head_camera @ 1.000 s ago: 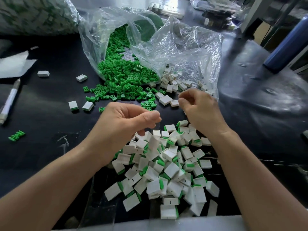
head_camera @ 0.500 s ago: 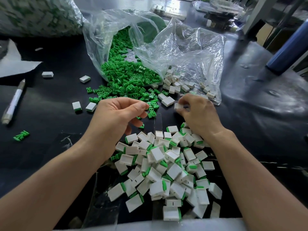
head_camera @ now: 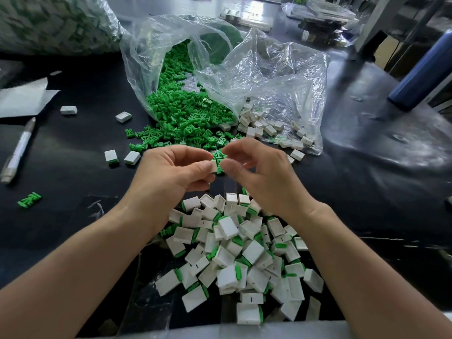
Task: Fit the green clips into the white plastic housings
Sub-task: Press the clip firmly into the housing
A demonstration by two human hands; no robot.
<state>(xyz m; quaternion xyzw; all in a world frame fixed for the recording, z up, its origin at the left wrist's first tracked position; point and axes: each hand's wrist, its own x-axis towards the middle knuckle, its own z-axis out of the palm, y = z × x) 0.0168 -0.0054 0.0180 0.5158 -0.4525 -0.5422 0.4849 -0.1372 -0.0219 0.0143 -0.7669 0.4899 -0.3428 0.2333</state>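
Observation:
My left hand (head_camera: 171, 174) and my right hand (head_camera: 261, 174) meet above the black table. Between their fingertips sits a small white housing (head_camera: 213, 165) with a green clip (head_camera: 220, 169) at its right end. The left thumb and forefinger pinch the white part, and the right thumb and fingers pinch the green end. How deep the clip sits is hidden by the fingers. Green clips (head_camera: 186, 118) spill from a clear bag (head_camera: 256, 69) just beyond the hands. Empty white housings (head_camera: 264, 128) lie at the bag's right mouth. A heap of fitted housings (head_camera: 232, 253) lies under my wrists.
A pen (head_camera: 19, 150) and white paper (head_camera: 22, 99) lie at the left. Stray housings (head_camera: 121, 157) and a lone green clip (head_camera: 29, 199) dot the left of the table. A blue cylinder (head_camera: 420, 74) stands at the right, and a full bag (head_camera: 53, 23) at the back left.
Both hands reached out to the loose parts by the bag, then drew back and came together. They now pinch a housing and a clip between them.

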